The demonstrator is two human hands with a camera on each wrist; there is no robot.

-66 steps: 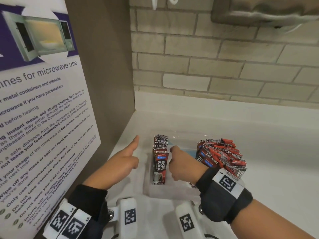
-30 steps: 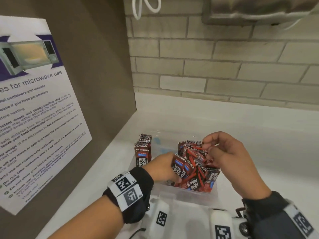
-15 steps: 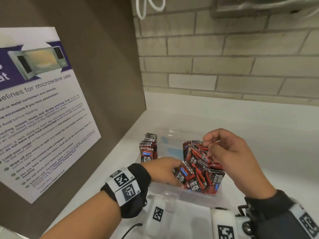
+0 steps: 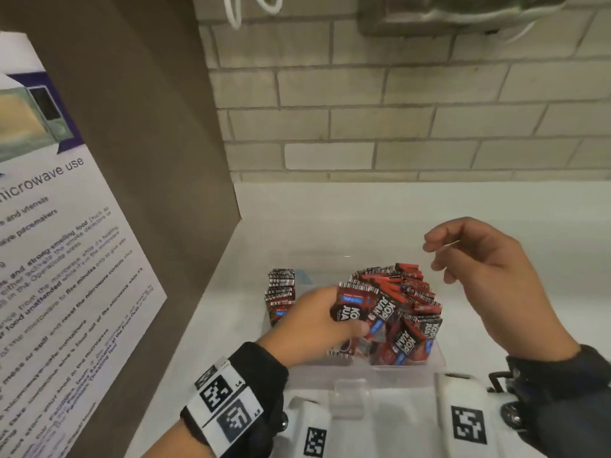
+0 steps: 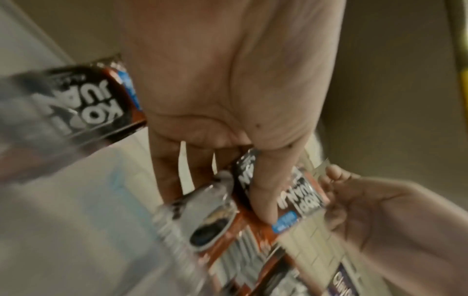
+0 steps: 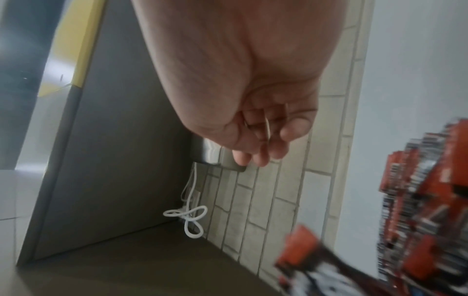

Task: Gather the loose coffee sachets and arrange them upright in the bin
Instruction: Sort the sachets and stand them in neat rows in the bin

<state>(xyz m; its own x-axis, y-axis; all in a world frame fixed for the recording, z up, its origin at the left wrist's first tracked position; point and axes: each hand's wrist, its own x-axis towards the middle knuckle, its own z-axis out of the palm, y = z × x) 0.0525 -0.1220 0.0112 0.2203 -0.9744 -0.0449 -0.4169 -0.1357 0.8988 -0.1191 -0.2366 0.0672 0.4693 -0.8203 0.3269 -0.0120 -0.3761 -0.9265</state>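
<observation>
A clear plastic bin (image 4: 347, 371) stands on the white counter. A short row of red-and-black coffee sachets (image 4: 280, 292) stands upright at its left end. At its right end lies a jumbled heap of sachets (image 4: 406, 312). My left hand (image 4: 330, 322) grips a sachet (image 4: 352, 309) at the heap's left edge; in the left wrist view the thumb presses on the sachet (image 5: 301, 202). My right hand (image 4: 439, 256) hovers above the heap's right side, fingers curled, pinching a thin pale sliver (image 6: 267, 128) that I cannot identify.
A brown side panel with a microwave notice (image 4: 66, 259) walls off the left. A brick wall (image 4: 396, 127) rises behind the counter, with a white cable loop (image 4: 251, 11) and a metal fixture (image 4: 446, 14) above. White counter (image 4: 512, 209) extends right of the bin.
My right hand has lifted off the heap, up and to the right. My left hand has stayed at the heap's left side with its hold on the sachet.
</observation>
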